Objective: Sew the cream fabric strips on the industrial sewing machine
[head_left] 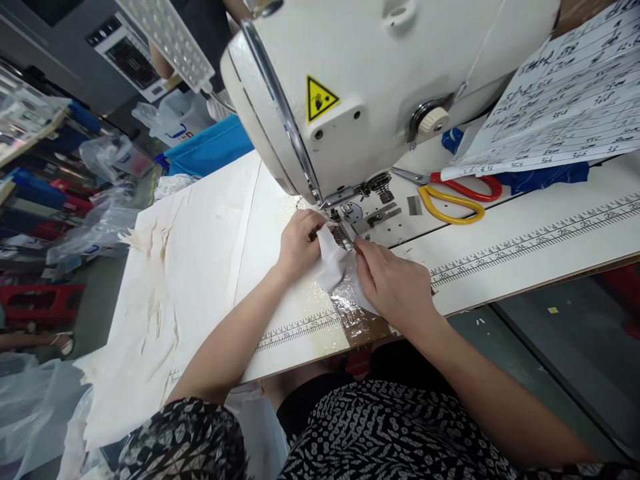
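Under the needle area of a white sewing machine lies a small piece of white fabric. My left hand is closed on the fabric's left side, fingertips beside the presser foot. On the other side, my right hand is closed, its thumb and index finger pinched at the fabric's right edge close to the metal foot; the exact grip is partly hidden. Shiny clear tape covers the table edge below the fabric.
Scissors with red and yellow handles lie right of the needle. A handwritten sheet hangs at upper right. White fabric pieces spread over the table's left side. Behind the machine are a blue bin and part of a person.
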`<state>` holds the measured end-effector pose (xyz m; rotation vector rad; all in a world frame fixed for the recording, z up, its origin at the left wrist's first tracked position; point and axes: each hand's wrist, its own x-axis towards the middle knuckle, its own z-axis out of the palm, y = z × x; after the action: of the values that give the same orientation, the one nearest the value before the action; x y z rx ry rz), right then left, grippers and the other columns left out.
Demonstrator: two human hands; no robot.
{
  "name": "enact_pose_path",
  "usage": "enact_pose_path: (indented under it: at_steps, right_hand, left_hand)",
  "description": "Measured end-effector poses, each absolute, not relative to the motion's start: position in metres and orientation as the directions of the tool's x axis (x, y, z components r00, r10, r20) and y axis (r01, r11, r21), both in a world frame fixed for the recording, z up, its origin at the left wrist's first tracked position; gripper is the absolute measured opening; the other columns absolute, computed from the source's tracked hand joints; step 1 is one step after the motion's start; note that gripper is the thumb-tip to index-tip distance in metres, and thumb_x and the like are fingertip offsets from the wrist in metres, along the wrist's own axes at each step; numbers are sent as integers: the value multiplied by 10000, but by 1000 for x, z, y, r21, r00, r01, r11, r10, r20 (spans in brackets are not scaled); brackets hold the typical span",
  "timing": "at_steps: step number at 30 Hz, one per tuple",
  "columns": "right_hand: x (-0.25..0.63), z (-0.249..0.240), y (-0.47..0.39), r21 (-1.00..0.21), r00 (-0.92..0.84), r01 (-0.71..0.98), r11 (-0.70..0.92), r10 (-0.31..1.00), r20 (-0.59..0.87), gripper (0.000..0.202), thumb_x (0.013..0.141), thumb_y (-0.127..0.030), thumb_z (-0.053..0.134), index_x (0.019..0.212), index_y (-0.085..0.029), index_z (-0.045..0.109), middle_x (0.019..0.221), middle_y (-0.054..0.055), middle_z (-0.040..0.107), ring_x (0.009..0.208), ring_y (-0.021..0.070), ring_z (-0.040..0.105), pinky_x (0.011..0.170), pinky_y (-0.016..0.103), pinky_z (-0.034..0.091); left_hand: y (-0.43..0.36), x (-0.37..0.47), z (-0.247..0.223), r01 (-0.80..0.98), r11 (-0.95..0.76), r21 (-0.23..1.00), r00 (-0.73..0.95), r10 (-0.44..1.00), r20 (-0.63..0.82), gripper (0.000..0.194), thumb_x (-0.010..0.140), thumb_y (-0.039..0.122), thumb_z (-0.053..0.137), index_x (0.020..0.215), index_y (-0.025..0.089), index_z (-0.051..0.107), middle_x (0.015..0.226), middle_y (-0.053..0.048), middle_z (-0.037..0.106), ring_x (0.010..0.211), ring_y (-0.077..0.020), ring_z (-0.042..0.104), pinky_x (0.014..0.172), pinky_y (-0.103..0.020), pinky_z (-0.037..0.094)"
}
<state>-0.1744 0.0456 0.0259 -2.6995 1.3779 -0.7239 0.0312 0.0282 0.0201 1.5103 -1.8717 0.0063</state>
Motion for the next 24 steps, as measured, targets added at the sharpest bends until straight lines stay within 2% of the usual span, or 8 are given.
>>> enact_pose_path:
  at_steps: [4,6,10,13,15,17,20,24]
  right_hand:
    - [-173,24,45,-202,507,-765,-612,-765,397,347,999,-220,414,1255,-143,635,932,61,742,583,191,637,441,303,285]
    - [-173,24,46,-184,513,-767,-615,-760,399,340,996,-210,424,1251,-131,634,927,68,742,592,192,646,438,306,267]
    - [-180,36,58,-237,491,-774,-587,-792,362,331,1002,-187,409,1248,-106,615,908,89,748,622,203,673,457,295,304]
    - [-201,46,78,-409,479,-702,-583,-812,334,295,1008,-200,381,1195,-129,598,852,73,745,647,211,695,487,280,385]
    - [-218,47,93,-556,506,-597,-578,-810,298,239,1002,-219,387,1140,-154,572,815,48,737,645,195,702,499,258,431]
    - [-234,45,104,-628,529,-527,-572,-800,284,180,982,-213,402,1090,-170,540,754,16,719,598,173,692,483,237,448]
    - [-247,39,111,-570,550,-534,-624,-769,326,148,964,-183,396,1027,-171,530,682,-5,686,513,156,653,445,230,437]
    - [-250,35,108,-431,576,-590,-683,-730,368,199,983,-173,376,1037,-146,566,805,33,709,574,157,667,449,240,436]
  left_hand:
    - [29,28,20,-900,410,146,-232,-735,637,166,967,194,515,856,168,636,885,-53,674,827,-185,583,647,-300,501]
    - [30,27,21,-896,438,67,-300,-710,637,162,954,152,510,868,153,647,896,-66,673,838,-192,580,639,-299,512]
    - [35,27,30,-885,449,121,-334,-794,509,176,917,113,507,895,153,676,969,-74,667,910,-205,584,721,-332,563]
    - [42,26,40,-875,458,157,-375,-846,379,297,893,63,434,978,163,700,1055,-87,650,990,-222,574,820,-385,581]
    - [48,21,44,-883,451,133,-392,-863,319,356,893,54,390,1047,141,699,1100,-114,632,1020,-242,561,850,-407,580]
    - [54,12,46,-905,414,95,-373,-881,292,365,898,65,375,1081,106,689,1124,-141,618,1034,-264,550,872,-427,572]
    - [61,-2,40,-945,322,61,-292,-912,289,354,908,90,386,1129,61,661,1200,-167,593,1116,-296,530,949,-457,536]
    - [68,-8,27,-953,285,101,-243,-921,303,409,935,135,398,1289,32,576,1341,-165,548,1260,-300,483,1036,-448,493]
